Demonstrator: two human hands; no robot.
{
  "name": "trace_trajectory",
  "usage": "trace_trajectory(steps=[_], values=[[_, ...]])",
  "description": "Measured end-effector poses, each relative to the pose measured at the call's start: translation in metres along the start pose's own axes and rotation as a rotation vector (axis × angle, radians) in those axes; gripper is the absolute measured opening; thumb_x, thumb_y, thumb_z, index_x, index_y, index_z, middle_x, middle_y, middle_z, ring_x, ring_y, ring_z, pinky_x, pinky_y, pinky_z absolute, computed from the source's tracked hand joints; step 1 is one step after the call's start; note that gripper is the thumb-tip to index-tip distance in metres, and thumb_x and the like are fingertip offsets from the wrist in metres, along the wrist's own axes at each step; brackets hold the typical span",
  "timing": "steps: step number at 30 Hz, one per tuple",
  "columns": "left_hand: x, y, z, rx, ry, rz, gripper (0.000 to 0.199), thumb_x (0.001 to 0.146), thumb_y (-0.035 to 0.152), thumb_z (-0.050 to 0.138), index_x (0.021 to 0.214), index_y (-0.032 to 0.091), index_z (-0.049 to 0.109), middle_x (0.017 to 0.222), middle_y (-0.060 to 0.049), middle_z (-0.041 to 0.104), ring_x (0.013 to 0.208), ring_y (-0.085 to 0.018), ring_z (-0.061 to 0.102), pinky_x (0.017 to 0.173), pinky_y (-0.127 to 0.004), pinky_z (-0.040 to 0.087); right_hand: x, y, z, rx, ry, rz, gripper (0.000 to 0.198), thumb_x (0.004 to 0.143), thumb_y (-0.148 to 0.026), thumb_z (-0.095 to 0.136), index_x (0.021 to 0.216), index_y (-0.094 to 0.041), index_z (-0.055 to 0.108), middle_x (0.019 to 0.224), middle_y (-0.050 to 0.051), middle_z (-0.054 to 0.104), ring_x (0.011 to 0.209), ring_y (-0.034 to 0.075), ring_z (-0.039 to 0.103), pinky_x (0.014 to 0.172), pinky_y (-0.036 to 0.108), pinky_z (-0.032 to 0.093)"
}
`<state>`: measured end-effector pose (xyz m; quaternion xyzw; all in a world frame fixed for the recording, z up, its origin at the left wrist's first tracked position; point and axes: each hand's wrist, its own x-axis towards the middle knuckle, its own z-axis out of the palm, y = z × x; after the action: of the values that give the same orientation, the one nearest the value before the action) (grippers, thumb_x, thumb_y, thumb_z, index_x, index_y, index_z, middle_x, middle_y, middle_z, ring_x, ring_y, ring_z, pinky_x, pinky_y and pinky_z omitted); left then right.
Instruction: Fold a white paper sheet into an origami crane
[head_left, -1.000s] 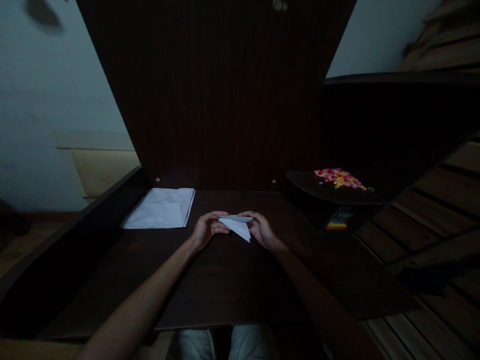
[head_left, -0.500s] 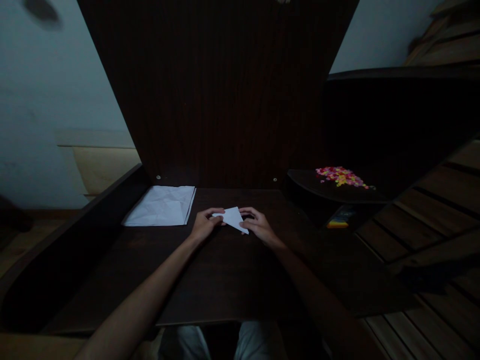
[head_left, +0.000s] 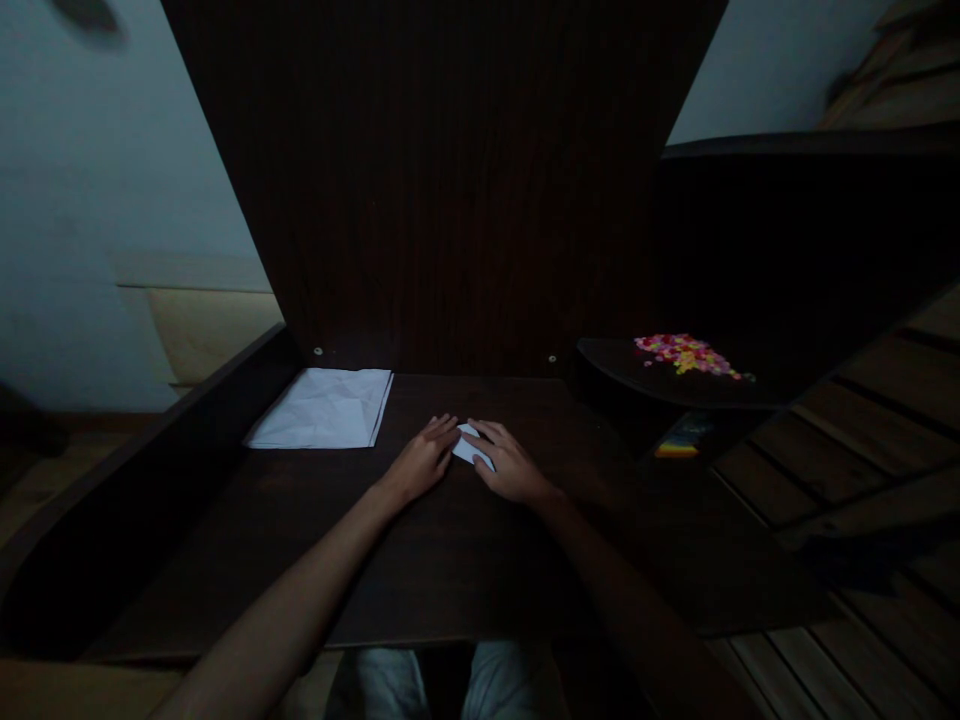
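Note:
A small folded piece of white paper (head_left: pixel 472 450) lies on the dark wooden desk (head_left: pixel 442 560), partly covered by fingers. My left hand (head_left: pixel 426 455) rests palm down at its left side, the fingers stretched out and their tips over its left edge. From the right, my right hand (head_left: pixel 510 462) lies on the paper with its fingers extended across it and the thumb at its lower edge. Both hands press flat instead of pinching. How the paper is folded under the fingers is hidden.
Creased white sheets (head_left: pixel 322 410) lie stacked at the desk's left back. A raised side panel (head_left: pixel 150 480) borders the left. On a curved shelf (head_left: pixel 611 365) at right sits a pile of pink, red and yellow pieces (head_left: pixel 686 354). A tall dark panel (head_left: pixel 450 200) closes the back.
Both hands have gone from pinching the white paper, held as a visible triangle, to lying flat over it on the desk. Less of the paper shows now.

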<state>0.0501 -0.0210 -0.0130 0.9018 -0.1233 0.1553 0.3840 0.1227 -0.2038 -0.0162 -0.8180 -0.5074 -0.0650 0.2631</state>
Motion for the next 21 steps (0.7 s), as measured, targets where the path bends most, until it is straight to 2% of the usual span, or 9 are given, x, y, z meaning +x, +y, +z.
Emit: trace_trajectory(steps=[3,8,14,21], values=[[-0.001,-0.003,0.005,0.091,-0.107,0.043,0.044,0.086,0.017,0.04,0.13,0.014,0.046,0.144,-0.013,0.037,0.136,-0.022,0.027,0.112,-0.043,0.02,-0.001,0.004,0.007,-0.02,-0.065,-0.035,0.053,0.086,-0.017,0.039,0.139,-0.015,0.038,0.145,0.01,0.035,0.136,0.026,0.025,0.11,0.046,0.027],[-0.003,-0.006,0.008,0.099,-0.119,0.046,0.045,0.091,0.028,0.037,0.134,0.012,0.04,0.145,-0.017,0.032,0.137,-0.022,0.023,0.112,-0.041,0.017,-0.001,0.004,0.009,-0.042,-0.14,-0.02,0.052,0.091,-0.021,0.03,0.141,-0.009,0.03,0.148,0.012,0.029,0.139,0.026,0.018,0.112,0.048,0.02],[-0.006,-0.005,0.003,0.092,-0.19,0.078,0.049,0.091,0.033,0.039,0.135,0.012,0.038,0.146,-0.018,0.029,0.139,-0.024,0.018,0.112,-0.042,0.014,-0.003,0.005,0.0,-0.079,-0.228,0.04,0.053,0.095,-0.035,0.027,0.145,-0.019,0.022,0.15,0.005,0.022,0.14,0.028,0.012,0.112,0.051,0.013],[-0.006,-0.004,-0.003,0.311,-0.323,0.114,0.059,0.094,0.041,0.029,0.142,0.007,0.024,0.15,-0.019,0.018,0.14,-0.024,0.01,0.113,-0.039,0.011,-0.002,0.014,-0.008,-0.087,-0.309,-0.002,0.053,0.096,-0.039,0.021,0.146,-0.021,0.016,0.151,0.003,0.02,0.14,0.025,0.011,0.113,0.048,0.012]])
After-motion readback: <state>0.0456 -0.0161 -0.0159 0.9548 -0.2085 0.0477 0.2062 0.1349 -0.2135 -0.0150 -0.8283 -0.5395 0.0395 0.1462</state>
